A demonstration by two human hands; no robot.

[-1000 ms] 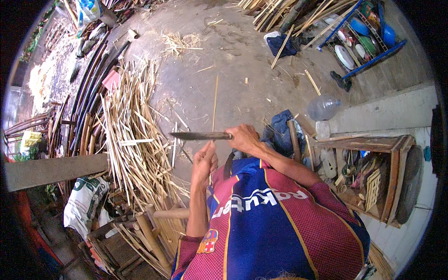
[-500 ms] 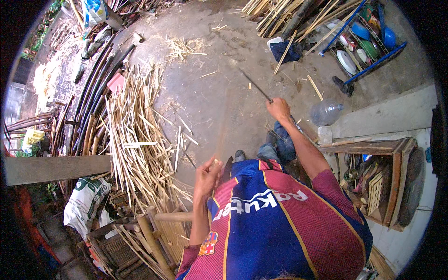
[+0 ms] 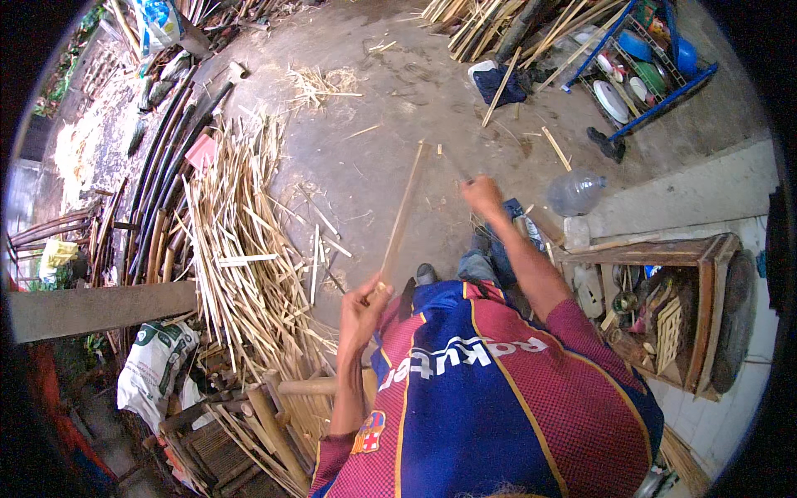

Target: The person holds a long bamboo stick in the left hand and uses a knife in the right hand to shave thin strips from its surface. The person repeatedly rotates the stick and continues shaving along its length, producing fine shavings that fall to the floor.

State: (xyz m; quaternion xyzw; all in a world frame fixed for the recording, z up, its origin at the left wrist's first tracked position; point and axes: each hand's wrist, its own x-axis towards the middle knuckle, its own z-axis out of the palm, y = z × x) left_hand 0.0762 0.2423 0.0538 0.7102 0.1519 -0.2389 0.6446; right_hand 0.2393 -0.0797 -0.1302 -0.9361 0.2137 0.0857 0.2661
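Moving out from beside the left hand, where it was a second ago, the right hand (image 3: pixel 483 199) is now carrying the knife (image 3: pixel 457 168) well to the right of the strip pile (image 3: pixel 237 241). Nearest, a bamboo frame (image 3: pixel 274 423) is crowding the pile's near end, leaving little room there. Just right of the pile's near part, the left hand (image 3: pixel 363 311) is closing its fingers around the lower end of a pale strip (image 3: pixel 404 207). That strip is slanting up and away from the pile, over the concrete floor (image 3: pixel 357 166). Farther right of the pile, the right hand is gripping the knife by its handle; the blade is blurring, and floor is showing between its tip and the strip's far tip. Left of the pile, a grey beam (image 3: pixel 104 310) is ending close by; I cannot tell whether they are touching. Far to the pile's right, a wooden cabinet (image 3: pixel 707 315) and a clear bottle (image 3: pixel 574 192) are bounding that side, with floor stretching widely between bottle and pile. Beyond the pile's far end, shavings (image 3: pixel 320 83) are lying scattered, while a blue-barred dish rack (image 3: pixel 664 103) is standing far off to its right.
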